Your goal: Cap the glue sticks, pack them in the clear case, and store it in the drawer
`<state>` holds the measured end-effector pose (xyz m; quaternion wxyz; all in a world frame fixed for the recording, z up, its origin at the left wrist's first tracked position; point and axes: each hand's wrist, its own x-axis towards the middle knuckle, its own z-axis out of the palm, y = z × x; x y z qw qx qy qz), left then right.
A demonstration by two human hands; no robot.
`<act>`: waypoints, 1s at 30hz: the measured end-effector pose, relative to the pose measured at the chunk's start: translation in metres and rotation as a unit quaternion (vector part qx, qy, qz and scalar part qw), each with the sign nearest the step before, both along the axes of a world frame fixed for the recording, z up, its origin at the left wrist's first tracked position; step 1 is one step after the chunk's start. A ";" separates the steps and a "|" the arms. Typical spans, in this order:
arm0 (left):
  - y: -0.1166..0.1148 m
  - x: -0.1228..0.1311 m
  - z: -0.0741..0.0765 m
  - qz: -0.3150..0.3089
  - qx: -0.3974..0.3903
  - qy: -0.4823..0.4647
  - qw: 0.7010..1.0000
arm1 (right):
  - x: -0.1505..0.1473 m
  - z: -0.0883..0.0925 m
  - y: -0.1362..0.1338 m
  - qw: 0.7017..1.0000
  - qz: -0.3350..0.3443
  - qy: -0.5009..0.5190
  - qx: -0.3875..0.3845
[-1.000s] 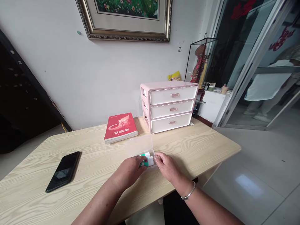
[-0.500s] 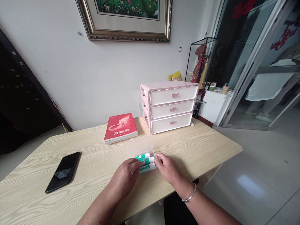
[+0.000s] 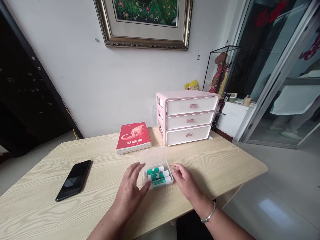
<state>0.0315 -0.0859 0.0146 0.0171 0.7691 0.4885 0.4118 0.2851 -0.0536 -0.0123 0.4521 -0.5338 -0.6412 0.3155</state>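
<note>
A clear plastic box [image 3: 144, 183] lies on the table with its transparent lid [image 3: 156, 157] tipped back, away from me. Inside, three glue sticks with green labels and white ends lie side by side: a far one [image 3: 155, 170], a middle one [image 3: 159, 175] and a near one [image 3: 162, 182]. My left hand [image 3: 132, 186] is open at the box's left end, thumb and fingers spread, holding nothing. By the box's right end is my right hand [image 3: 185, 180], its fingers loosely curled and thumb slightly apart from them. Whether its fingertips touch the box's wall is hard to see.
A red book [image 3: 134, 136] lies behind the box. The pink and white drawer unit [image 3: 191, 113] stands at the table's back right. To the left rests a black phone [image 3: 73, 180]. The table's front edge [image 3: 160, 226] runs just below my forearms.
My left hand has lifted off the glue sticks and spread its fingers. The right hand has drawn back from the end of the middle stick, and all three sticks now show lying in the box.
</note>
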 end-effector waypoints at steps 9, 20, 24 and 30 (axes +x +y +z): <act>0.020 -0.012 -0.022 -0.099 -0.137 -0.095 0.981 | -0.001 0.027 0.019 0.993 0.102 0.058 0.018; 0.008 -0.016 -0.010 -0.102 -0.132 -0.023 0.986 | 0.008 0.019 0.006 0.984 0.155 -0.020 0.090; 0.002 -0.019 -0.009 -0.103 -0.128 0.042 0.986 | 0.016 0.027 -0.003 0.964 0.180 -0.125 0.149; -0.001 -0.019 -0.001 -0.129 -0.066 0.106 0.984 | 0.021 0.031 -0.012 0.937 0.220 -0.225 0.152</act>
